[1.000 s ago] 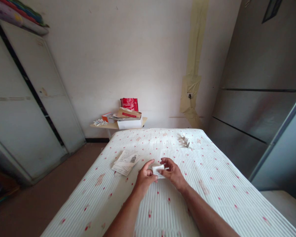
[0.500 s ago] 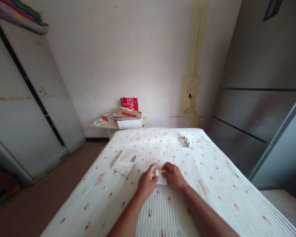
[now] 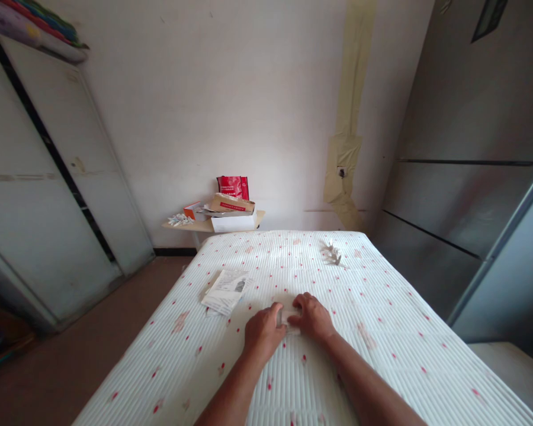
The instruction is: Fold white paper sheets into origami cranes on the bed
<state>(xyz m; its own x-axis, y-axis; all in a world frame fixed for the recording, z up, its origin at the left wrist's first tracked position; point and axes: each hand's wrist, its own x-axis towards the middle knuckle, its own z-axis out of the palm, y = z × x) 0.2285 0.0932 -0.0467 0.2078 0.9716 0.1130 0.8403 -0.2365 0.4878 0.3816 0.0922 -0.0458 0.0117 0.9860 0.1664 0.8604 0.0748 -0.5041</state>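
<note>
A small piece of printed paper (image 3: 289,320), apparently folded, lies low over the patterned bedspread between my two hands. My left hand (image 3: 264,328) has its thumb and fingers curled at the paper's left edge. From the other side, my right hand (image 3: 314,318) holds the paper with bent fingers and thumb. Part of the sheet is hidden behind the fingers. Left of the hands rests a loose stack of printed sheets (image 3: 225,291), the top one bearing a dark picture.
The white ribbed bedspread (image 3: 266,378) has red spots. Scraps of crumpled paper (image 3: 333,254) lie at its far right. Beyond it, a small table (image 3: 199,225) carries a white box (image 3: 234,222) and a red bag (image 3: 233,187). A grey refrigerator (image 3: 462,195) stands right, a cabinet (image 3: 39,177) left.
My left hand has shifted slightly left and down, its index finger now curled in toward the paper. The paper shows less of its printed face. My right hand has moved little.
</note>
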